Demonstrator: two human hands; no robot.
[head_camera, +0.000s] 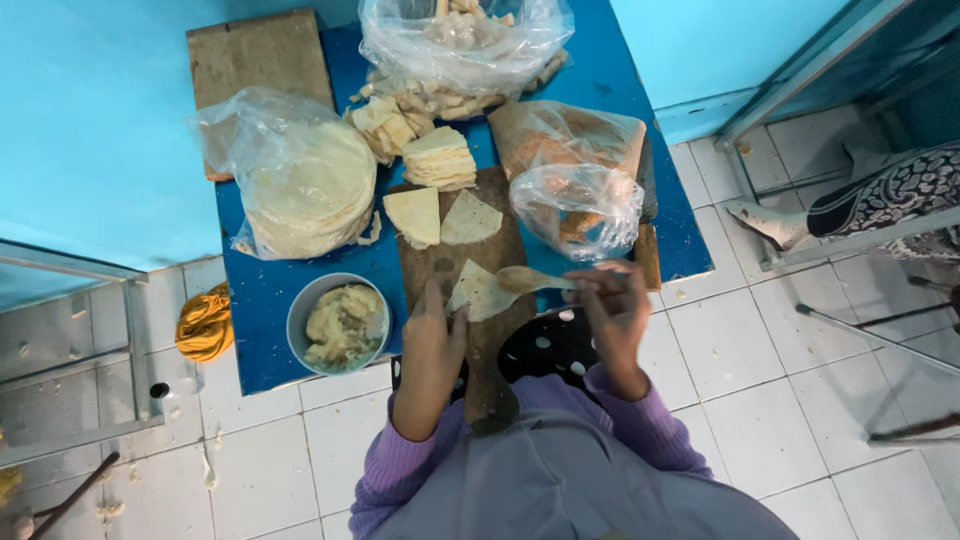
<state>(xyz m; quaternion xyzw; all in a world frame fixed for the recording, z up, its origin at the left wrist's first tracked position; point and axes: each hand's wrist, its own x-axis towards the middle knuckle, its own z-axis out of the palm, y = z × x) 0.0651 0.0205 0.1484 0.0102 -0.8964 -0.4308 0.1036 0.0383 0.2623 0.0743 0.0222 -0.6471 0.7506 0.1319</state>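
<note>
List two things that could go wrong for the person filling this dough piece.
The wooden spoon in the right hand could drop filling onto the wooden board instead of the triangular dough sheet pinned by the left hand. The metal bowl sits near the blue table's front edge and might get knocked off.

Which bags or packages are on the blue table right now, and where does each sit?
Clear plastic bag: left side, holding a round stack of pale flatbreads.
Clear plastic bag: far edge, holding pale dough pieces.
Clear plastic bag: right, crumpled, over a brown paper wrap.
No labels, signs or screens.
</note>
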